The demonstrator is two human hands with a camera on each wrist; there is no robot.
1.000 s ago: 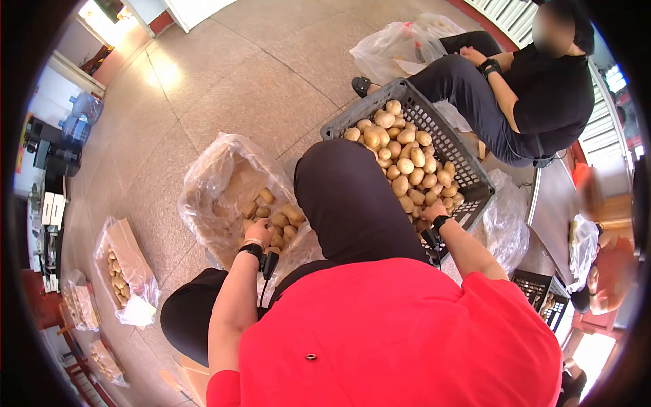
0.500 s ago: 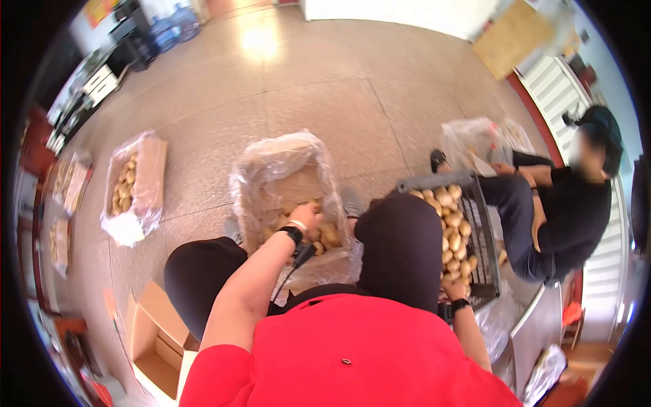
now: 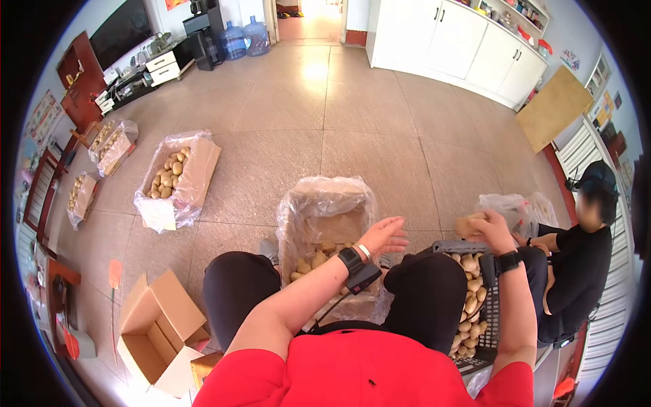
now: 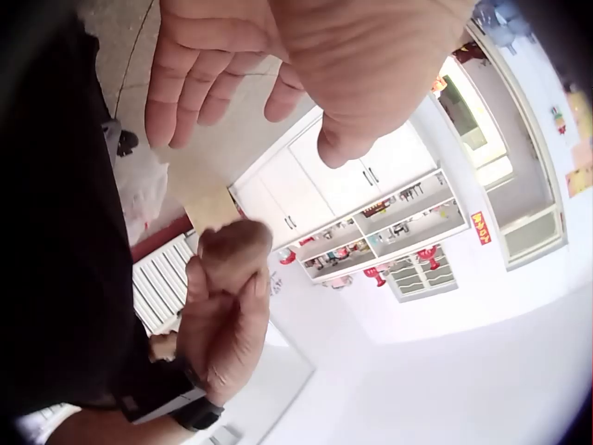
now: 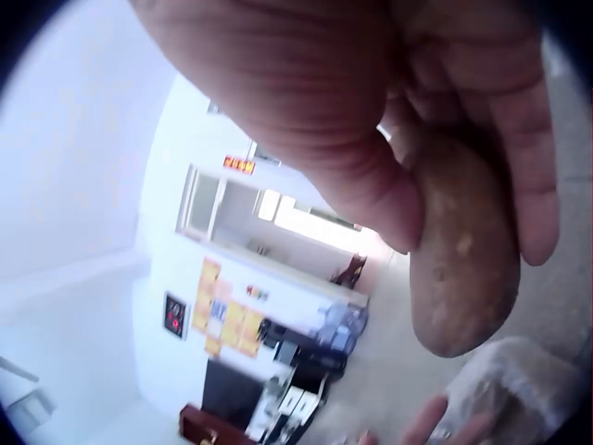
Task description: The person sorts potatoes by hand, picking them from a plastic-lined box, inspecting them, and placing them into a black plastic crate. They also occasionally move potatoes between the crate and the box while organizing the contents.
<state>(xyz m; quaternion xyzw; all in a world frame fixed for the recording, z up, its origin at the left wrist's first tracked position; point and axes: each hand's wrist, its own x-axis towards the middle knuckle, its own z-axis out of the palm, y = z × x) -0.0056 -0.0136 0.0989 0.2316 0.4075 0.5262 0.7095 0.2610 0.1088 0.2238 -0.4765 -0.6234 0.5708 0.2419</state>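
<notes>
My right hand [image 3: 494,232] is raised above the black plastic crate [image 3: 489,305] of potatoes. Between its thumb and fingers it grips a single long brown potato [image 5: 463,255], which also shows in the left wrist view. Over the right side of the plastic-lined cardboard box [image 3: 293,210], my left hand [image 3: 385,237] hovers with fingers extended and nothing in it. Inside that box a layer of potatoes [image 3: 322,254] lies towards my side, partly hidden by my left forearm. More potatoes [image 3: 472,308] are piled in the crate, partly covered by my right knee.
A lined box [image 3: 203,173] with potatoes stands left on the tiled floor, with smaller lined boxes beyond. An open cardboard carton [image 3: 152,342] is by my left leg. Someone in black [image 3: 580,251] sits right of the crate, near plastic bags [image 3: 502,203].
My left hand has risen out of the lined box and its fingers have straightened. My right hand has come up from the crate with a potato. The head view has swung left and upward.
</notes>
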